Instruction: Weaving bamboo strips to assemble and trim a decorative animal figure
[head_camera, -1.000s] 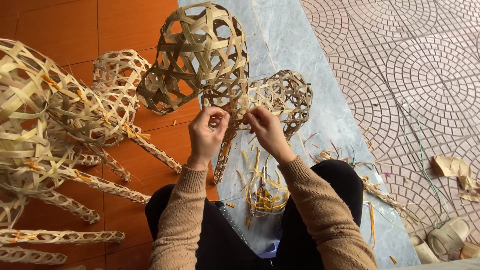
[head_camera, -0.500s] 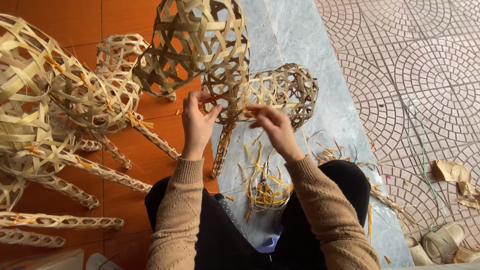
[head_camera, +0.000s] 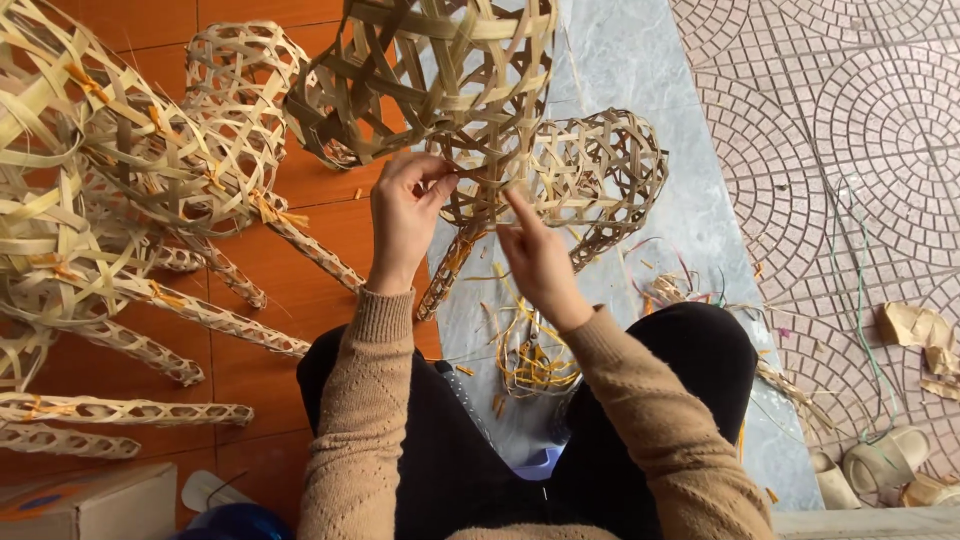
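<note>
I hold up an open-weave bamboo figure (head_camera: 440, 80) with a rounded body and a thin woven leg (head_camera: 450, 270) pointing down. My left hand (head_camera: 405, 215) pinches a strip at the base of the body where the leg joins. My right hand (head_camera: 535, 255) is beside it, fingers pinched on the weave at the same joint. Behind my right hand a second woven bamboo shape (head_camera: 600, 170) lies on the grey slab (head_camera: 610, 60).
Several finished woven figures (head_camera: 120, 170) with long legs are piled on the orange tiles at left. Yellow strip offcuts (head_camera: 530, 360) lie between my knees. Patterned paving (head_camera: 850, 120), sandals (head_camera: 880, 465) and scrap paper (head_camera: 915, 330) are at right; a cardboard box (head_camera: 90, 505) at bottom left.
The held figure has come closer and higher in view. Both hands have shifted slightly right along its base, still working the joint above the leg.
</note>
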